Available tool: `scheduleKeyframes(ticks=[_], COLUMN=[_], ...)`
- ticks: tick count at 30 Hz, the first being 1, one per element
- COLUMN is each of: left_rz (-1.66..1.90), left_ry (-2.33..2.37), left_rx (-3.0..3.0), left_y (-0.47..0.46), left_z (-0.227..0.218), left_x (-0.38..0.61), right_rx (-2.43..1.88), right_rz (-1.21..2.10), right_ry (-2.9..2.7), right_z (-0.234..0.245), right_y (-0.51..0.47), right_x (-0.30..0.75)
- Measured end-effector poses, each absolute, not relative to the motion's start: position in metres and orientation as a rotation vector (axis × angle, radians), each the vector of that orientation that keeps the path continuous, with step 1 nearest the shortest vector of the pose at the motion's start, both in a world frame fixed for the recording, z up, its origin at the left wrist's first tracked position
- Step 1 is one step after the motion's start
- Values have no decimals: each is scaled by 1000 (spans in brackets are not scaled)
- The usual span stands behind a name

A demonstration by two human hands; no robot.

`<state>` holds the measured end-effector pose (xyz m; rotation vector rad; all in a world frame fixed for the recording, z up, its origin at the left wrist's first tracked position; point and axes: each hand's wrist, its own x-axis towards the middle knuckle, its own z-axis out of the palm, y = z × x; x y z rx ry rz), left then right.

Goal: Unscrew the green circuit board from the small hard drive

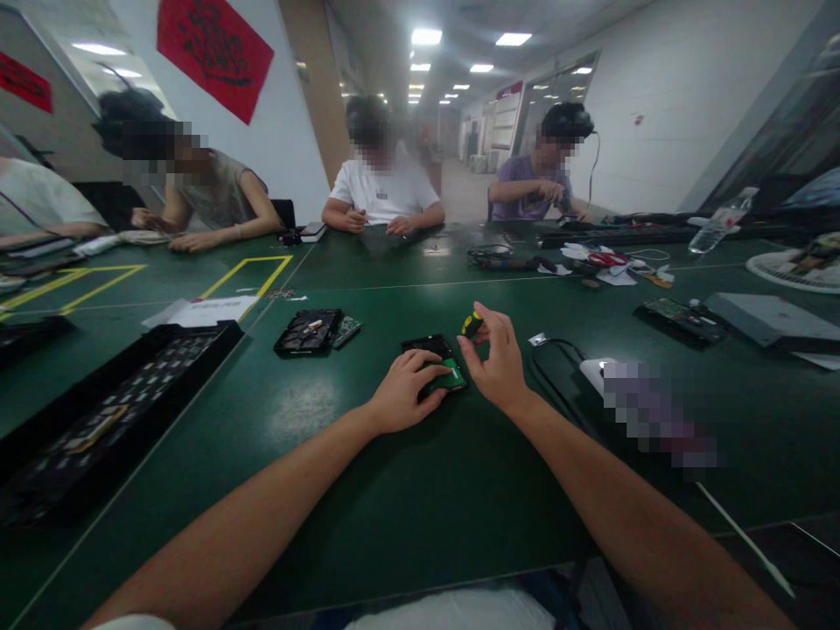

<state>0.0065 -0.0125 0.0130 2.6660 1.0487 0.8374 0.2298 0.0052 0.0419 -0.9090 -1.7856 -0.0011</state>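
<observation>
Close in front of me, a black-framed device [420,343] lies on the green table [341,472], with a green circuit board [450,376] at its near right side. My left hand [408,389] bends over the board, thumb and fingers gripping it from the near and left sides. In my right hand [497,363], thumb and fingertips pinch the yellow and black handle of a screwdriver [472,325], raised just right of the device. The screwdriver's shaft cannot be made out. To the left lies a black hard drive [308,332] with a small circuit board [346,331] beside it.
On the left stands a long black tray [197,359] holding small parts. At right are a cabled white device [594,374], a black drive [679,322] and a grey box [774,317]. A bottle [722,223] stands farther back. Several people sit across the table.
</observation>
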Motion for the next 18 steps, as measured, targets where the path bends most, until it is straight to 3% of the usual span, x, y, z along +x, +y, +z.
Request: scheduleKeyframes(ticks=[18], left_rz=[843], left_ry=[1042], left_rx=[2671], left_y=[-13], left_z=[14], left_x=[6], right_rx=[-934], right_rz=[-7], right_ry=[-1787], right_z=[43], right_y=[3], right_x=[229])
